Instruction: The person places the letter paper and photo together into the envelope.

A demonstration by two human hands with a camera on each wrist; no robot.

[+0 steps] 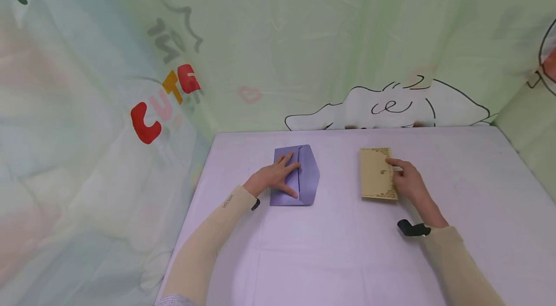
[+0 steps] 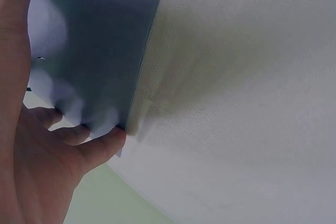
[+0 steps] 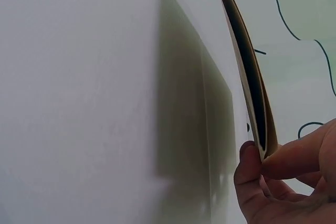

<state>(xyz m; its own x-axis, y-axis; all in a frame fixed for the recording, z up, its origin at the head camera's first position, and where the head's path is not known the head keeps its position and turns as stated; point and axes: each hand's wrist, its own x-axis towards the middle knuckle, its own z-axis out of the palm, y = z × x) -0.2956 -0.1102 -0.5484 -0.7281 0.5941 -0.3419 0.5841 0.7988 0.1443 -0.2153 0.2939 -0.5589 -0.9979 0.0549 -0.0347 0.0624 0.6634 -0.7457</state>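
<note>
The left hand [image 1: 278,176] lies spread on a purple envelope [image 1: 309,175]; the right hand [image 1: 410,181] pinches a tan folded card [image 1: 372,173] with ornate brown edging. Colourful letters [image 1: 145,125] start "CUT".

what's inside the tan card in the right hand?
The tan card shows its patterned side in the head view; the right wrist view shows only a narrow dark gap between its layers, nothing identifiable within. Inner faces are covered, so any contents can't be told.

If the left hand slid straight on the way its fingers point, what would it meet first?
Likely the flap of the purple envelope under the left hand; whether they touch is hard to tell.
</note>
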